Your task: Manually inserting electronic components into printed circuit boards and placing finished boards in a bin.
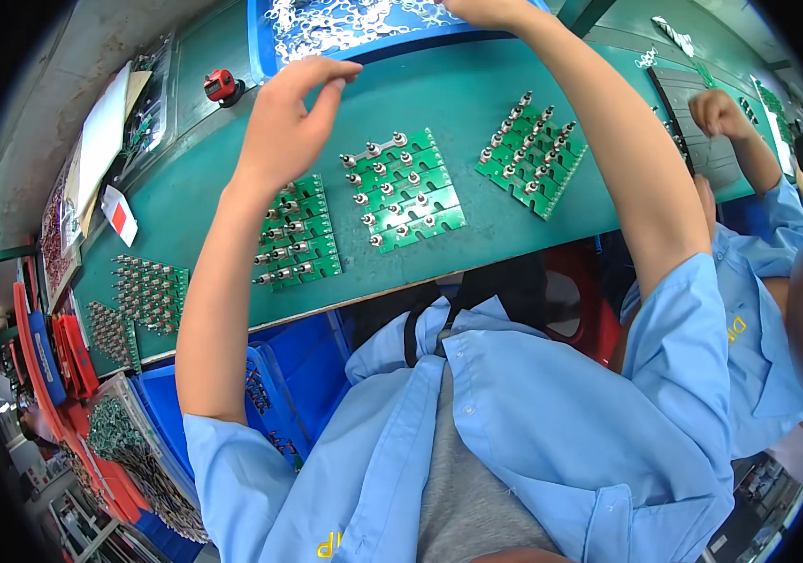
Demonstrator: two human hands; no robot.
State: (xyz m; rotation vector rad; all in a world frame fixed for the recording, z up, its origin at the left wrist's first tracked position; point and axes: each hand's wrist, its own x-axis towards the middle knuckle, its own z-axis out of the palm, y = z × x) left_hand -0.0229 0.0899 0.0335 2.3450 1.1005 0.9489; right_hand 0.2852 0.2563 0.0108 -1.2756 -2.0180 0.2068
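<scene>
- Green slotted circuit boards with upright silver metal posts (408, 195) lie in groups across the green tabletop (168, 205).
- Left hand (290, 114): near them, thumb and index curled.
- Right hand (493, 10): at the blue plastic tray (256, 42) of silver metal links (326, 33).
- Whether either hand's fingers grip anything, I cannot tell.

Our bare left forearm (216, 291) rises steeply; our left hand (290, 120) bends rightward, thumb just apart from the extended forefinger. Our right forearm (600, 127) slants up-left, its right hand (493, 11) cut off by the view's top edge.
</scene>
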